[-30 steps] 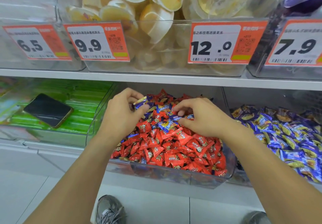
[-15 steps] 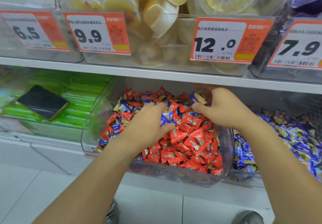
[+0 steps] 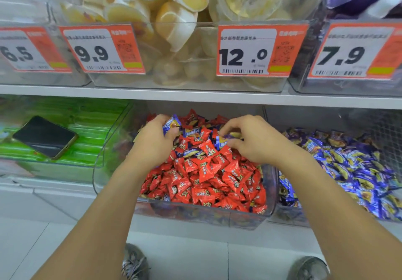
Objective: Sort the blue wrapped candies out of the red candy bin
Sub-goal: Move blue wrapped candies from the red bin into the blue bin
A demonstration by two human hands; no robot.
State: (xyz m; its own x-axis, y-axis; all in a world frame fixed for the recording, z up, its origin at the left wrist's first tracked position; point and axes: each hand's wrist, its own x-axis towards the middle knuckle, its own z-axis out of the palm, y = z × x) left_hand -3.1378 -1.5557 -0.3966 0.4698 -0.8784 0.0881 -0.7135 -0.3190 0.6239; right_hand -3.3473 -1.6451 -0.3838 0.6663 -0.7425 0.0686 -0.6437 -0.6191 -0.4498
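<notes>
My left hand grips a blue candy over the red candy bin; my right hand pinches another (purple-blue) candy at the pile's back.

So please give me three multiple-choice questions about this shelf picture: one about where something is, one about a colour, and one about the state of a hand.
1. Where does the phone lie?
A. On the green packets in the bin left of the red candy bin
B. On the floor
C. In the blue candy bin

2. What colour are most wrappers in the bin under both hands?
A. Green
B. Red
C. Yellow

3. What is the left hand doing?
A. Hanging idle by the shelf
B. Pressing flat on a price tag
C. Gripping blue wrapped candies

Answers:
1: A, the dark phone rests on the green packets.
2: B, red wrappers fill the front of the pile, with only some blue ones near the back.
3: C, its curled fingers close round blue wrappers above the pile, while the right hand pinches another blue candy.
</notes>
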